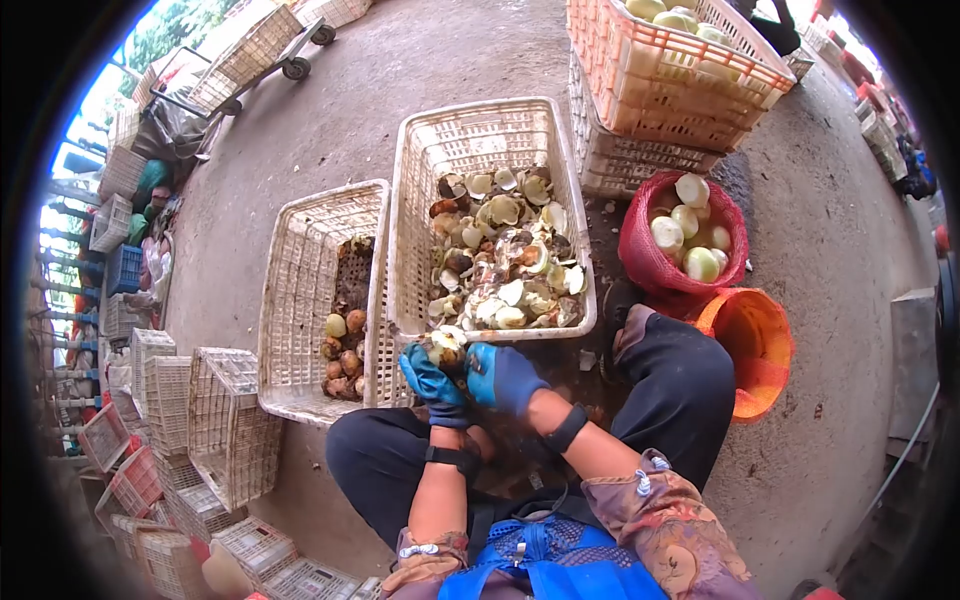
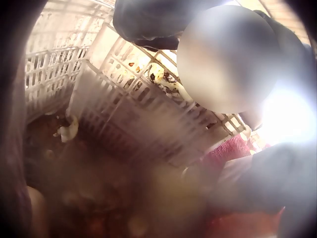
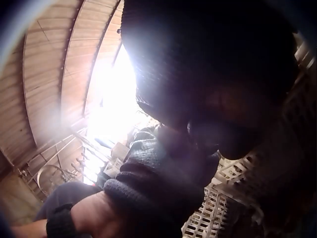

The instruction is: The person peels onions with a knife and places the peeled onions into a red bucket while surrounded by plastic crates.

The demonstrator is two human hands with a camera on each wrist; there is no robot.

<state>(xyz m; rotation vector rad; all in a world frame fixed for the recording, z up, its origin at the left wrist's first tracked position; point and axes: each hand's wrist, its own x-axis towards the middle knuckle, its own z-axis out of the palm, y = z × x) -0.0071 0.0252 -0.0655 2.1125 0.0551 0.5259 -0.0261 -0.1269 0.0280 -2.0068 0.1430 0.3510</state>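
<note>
My left hand [image 1: 434,386]: fingers curled round an onion [image 1: 445,345], pale on top, brown below.
My right hand [image 1: 502,378]: just beside the onion; I cannot tell how far its fingers close or what they hold.
Peelings crate [image 1: 488,135]: its near rim meets my work.
Left crate [image 1: 303,290]: brown onions [image 1: 350,362].
Red bucket [image 1: 652,262]: right, peeled onions [image 1: 668,234].

I watched the person's left hand [image 1: 435,388] grip an onion [image 1: 446,350] by the near rim of the middle crate [image 1: 485,132], where peels [image 1: 508,293] were heaped; the right hand [image 1: 503,378] sat close beside it. Brown bulbs [image 1: 349,362] lay in the left crate [image 1: 308,262]. Peeled onions [image 1: 667,233] stood in a red tub [image 1: 658,268] beside an orange bucket [image 1: 755,355].
</note>
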